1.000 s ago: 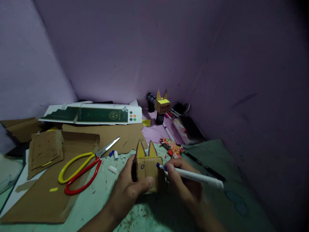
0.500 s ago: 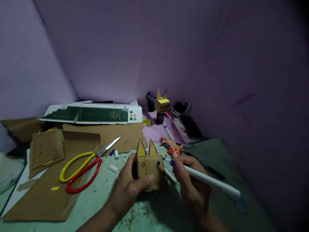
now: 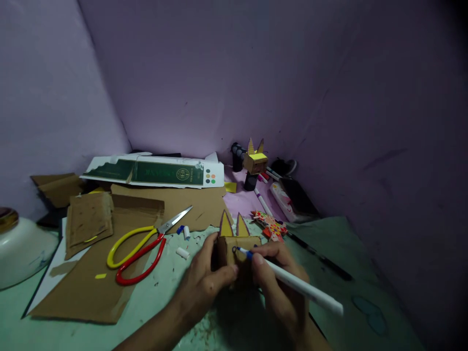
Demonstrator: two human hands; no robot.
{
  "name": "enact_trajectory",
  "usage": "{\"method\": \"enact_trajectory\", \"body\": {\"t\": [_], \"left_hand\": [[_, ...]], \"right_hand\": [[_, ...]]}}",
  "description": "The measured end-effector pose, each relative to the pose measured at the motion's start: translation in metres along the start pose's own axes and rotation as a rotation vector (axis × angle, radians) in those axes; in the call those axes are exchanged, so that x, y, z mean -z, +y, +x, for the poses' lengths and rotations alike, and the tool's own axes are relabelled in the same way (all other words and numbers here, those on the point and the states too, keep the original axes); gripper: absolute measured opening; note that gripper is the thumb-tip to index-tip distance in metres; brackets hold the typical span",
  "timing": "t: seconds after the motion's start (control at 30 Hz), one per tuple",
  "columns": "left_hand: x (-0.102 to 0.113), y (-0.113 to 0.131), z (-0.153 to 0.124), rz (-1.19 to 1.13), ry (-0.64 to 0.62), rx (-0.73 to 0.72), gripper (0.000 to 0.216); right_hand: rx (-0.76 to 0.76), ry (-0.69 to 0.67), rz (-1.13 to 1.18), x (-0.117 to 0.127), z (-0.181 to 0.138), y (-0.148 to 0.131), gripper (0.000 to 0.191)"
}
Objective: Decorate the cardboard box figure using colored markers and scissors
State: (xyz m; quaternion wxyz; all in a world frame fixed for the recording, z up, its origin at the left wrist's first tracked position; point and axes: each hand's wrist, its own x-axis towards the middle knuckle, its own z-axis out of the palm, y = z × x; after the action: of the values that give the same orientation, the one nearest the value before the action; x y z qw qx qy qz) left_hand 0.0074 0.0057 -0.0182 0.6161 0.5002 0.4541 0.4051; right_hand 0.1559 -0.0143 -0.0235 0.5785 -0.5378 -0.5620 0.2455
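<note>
My left hand [image 3: 208,275] grips a small cardboard box [image 3: 228,243] with two pointed yellow ears [image 3: 225,225], thumb across its front face. A small drawn circle shows on the left of that face; the right side is mostly covered by my other hand. My right hand [image 3: 280,278] is closed around a white marker pen [image 3: 305,287] with a blue collar. Its tip lies at the drawn circle, and whether it touches the cardboard I cannot tell.
Scissors [image 3: 141,265] with yellow and red handles lie left on cardboard sheets [image 3: 87,292]. A similar eared box [image 3: 256,163] stands at the back on a dark cylinder. White caps [image 3: 183,253], a white ceramic vessel [image 3: 22,253] and a black pen-like tool [image 3: 325,263] lie around.
The marker tip has moved left, from beside the right dot to the left circle on the box. The whole view has shifted, so things appear further right.
</note>
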Motion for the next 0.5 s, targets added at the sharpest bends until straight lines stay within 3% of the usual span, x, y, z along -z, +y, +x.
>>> {"method": "enact_trajectory", "body": {"t": [0.2,0.5], "left_hand": [[0.0041,-0.0052,0.0028,-0.092,0.034,0.045,0.041],[0.0036,-0.0077,0.0025,-0.118,0.037,0.063,0.044]], "right_hand": [[0.062,-0.036,-0.092,-0.0029,-0.0049,0.0022,0.016],[0.072,-0.042,-0.176,-0.0012,-0.0048,-0.0008,0.019]]}}
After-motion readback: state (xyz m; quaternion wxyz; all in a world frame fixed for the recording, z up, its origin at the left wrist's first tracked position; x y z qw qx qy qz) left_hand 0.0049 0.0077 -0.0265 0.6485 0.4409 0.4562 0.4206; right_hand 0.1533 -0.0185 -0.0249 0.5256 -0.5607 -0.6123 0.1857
